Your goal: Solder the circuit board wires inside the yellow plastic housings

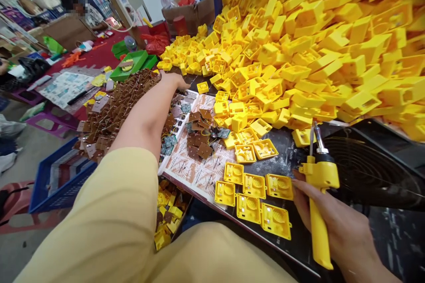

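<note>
My left hand (174, 80) reaches far out across the table. It rests palm down at the edge of a heap of brown circuit boards (114, 106); its fingertips are hidden. My right hand (328, 219) grips the yellow handle of a soldering iron (319, 185), tip pointing up. Just left of it, several open yellow plastic cases (254, 196) lie flat in rows on the dark table (282, 159). More brown boards and small green boards (199, 135) lie on a printed sheet between my arms.
A huge pile of yellow plastic housings (315, 44) fills the right and back. A black fan grille (368, 163) sits at right. Green trays (131, 64), a blue crate (56, 177) and a cardboard box (191, 11) stand at left and back. Another person (79, 6) sits far left.
</note>
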A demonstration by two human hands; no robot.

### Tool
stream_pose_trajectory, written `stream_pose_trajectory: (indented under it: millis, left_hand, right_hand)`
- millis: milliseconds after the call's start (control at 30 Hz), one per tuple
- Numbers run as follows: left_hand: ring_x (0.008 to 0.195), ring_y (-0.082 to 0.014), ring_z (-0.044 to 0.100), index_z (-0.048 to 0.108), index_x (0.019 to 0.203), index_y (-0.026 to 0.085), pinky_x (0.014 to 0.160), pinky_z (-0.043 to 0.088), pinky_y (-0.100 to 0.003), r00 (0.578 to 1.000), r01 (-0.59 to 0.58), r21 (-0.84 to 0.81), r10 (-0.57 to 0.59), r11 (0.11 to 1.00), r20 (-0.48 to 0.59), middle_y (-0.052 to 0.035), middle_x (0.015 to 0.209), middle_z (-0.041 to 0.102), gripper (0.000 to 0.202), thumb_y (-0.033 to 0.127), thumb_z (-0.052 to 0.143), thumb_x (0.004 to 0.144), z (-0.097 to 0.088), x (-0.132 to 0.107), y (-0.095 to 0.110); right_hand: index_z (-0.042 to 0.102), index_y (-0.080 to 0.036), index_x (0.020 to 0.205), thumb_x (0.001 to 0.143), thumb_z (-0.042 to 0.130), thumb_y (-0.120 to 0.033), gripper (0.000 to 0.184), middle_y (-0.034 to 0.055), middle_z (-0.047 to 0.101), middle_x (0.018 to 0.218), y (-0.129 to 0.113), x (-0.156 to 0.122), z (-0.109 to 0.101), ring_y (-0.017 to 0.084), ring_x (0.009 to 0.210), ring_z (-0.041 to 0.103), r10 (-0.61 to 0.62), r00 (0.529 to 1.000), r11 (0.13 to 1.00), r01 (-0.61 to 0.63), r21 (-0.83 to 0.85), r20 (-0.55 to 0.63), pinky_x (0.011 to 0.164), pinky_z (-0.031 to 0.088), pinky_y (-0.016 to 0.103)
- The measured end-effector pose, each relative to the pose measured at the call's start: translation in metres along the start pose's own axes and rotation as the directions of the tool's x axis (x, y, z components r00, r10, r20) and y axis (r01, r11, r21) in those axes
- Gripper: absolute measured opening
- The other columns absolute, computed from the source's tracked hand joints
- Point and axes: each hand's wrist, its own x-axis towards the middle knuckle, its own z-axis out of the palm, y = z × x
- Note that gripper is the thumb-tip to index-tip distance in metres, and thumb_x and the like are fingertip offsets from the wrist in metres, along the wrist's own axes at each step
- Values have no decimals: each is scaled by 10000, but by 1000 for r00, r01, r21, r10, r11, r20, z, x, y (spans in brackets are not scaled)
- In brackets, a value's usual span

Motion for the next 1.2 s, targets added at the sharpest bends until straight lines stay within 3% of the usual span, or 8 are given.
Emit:
stream_pose_trajectory:
  millis: [200,433,667,733,867,967,1100,1200]
  left_hand:
    - [1335,-317,590,683,1272,206,1131,445,-485,987,-111,-88,100,990,-129,-89,1345,693,502,446,594,840,10,-10,6]
    - [1227,-242,679,538,1450,126,1096,485,-344,928,-232,-336,104,913,-357,-156,1353,685,486,242,442,988,6,-50,-7]
    - [832,-185,761,624,1349,161,757,593,-309,931,-350,-701,311,622,-188,-106,1102,768,431,290,558,943,-17,-98,-7]
    - [905,-201,761,670,1314,226,810,591,-329,907,-374,-633,411,678,-96,-73,1095,773,425,406,542,950,-22,-102,-6]
    - [1206,-325,665,766,1161,228,1033,516,-443,960,-270,-105,260,957,-101,-98,1235,747,418,467,588,868,-16,-92,-7]
    - [1321,-404,573,787,1086,181,1136,414,-556,971,-218,103,226,971,-75,-141,1306,715,376,337,660,769,-1,-85,-7]
    - [1219,-299,666,776,1080,181,1095,482,-423,962,-257,16,258,966,-91,-112,1206,763,331,283,556,855,8,-87,-17]
    - [969,-219,746,748,1050,162,874,585,-314,959,-268,-303,226,914,-168,-91,1054,800,294,307,562,875,3,-94,-31]
  right_hand:
    - [613,-204,1253,960,623,-180,293,-3,762,999,5,-1,1,117,737,728,-41,999,999,41,17,15,649,556,178]
    - [611,-195,1183,960,639,-158,228,-2,757,916,-1,9,-5,107,655,703,-32,999,999,32,28,-23,607,521,196]
    - [616,-179,1170,952,643,-157,221,15,764,953,-2,7,-1,124,654,706,-34,999,999,35,36,-22,602,527,215]
    - [614,-186,1194,958,630,-158,238,18,767,1006,-2,6,-1,125,674,713,-29,999,999,30,36,-17,630,540,216]
    - [631,-210,1189,953,643,-170,239,-9,771,990,-2,9,-2,103,646,702,-23,999,1000,24,16,-49,603,522,193]
    - [628,-198,1126,965,633,-174,162,-20,766,932,-3,11,-3,85,597,679,-33,998,999,33,-3,-62,555,489,188]
    - [618,-204,1121,960,645,-170,167,-42,749,863,-3,11,-2,79,594,672,-31,997,1000,31,3,-69,560,479,183]
    - [630,-201,1128,961,646,-181,169,-50,724,786,-2,8,-2,76,549,642,-27,998,999,28,24,-59,535,454,192]
